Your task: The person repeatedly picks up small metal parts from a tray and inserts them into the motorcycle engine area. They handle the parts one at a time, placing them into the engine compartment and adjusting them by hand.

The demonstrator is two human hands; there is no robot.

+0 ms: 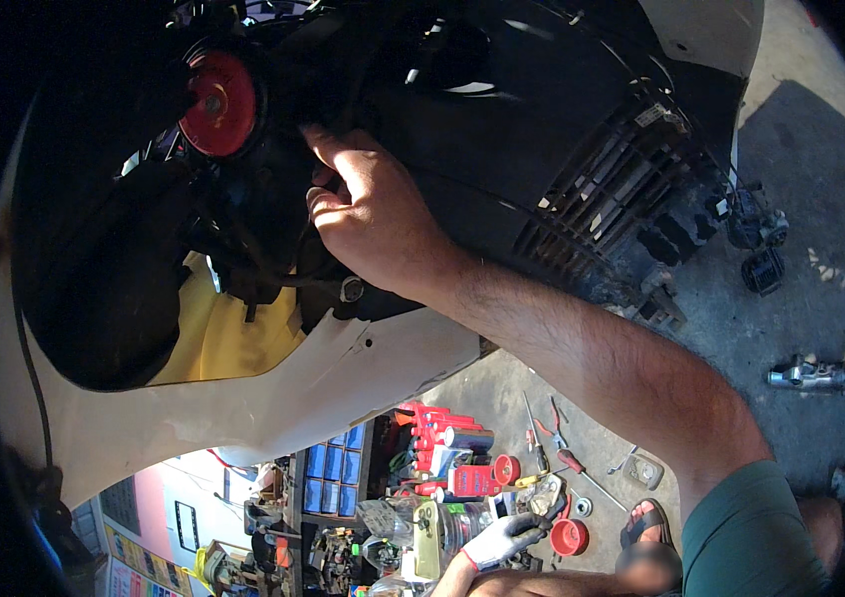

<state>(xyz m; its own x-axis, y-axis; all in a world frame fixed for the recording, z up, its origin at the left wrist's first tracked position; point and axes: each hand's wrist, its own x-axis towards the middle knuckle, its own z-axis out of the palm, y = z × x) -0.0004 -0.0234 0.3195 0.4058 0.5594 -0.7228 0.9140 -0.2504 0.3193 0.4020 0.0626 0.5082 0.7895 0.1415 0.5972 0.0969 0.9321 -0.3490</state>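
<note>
My right hand (368,204) reaches into the dark inside of an off-white vehicle body panel (373,348), its bare forearm and green sleeve coming from the lower right. The fingers are bent, with the index stretched toward dark parts and the thumb below it. Deep shadow covers the fingertips, so what they hold or touch is hidden. Left of the hand sits a round red disc (218,103), which looks like a horn. Under the wrist are a dark cable and a small round fitting (351,290). A yellow surface (233,333) shows through the panel's opening. My left hand is out of view.
A white-gloved hand (504,540), seemingly another person's, is near a red bowl (569,537) and a sandalled foot (646,519). Pliers (552,428), screwdrivers and red bottles lie around. A slatted black part (617,164), a shiny metal cylinder (831,374) and blue drawers (333,473) also show.
</note>
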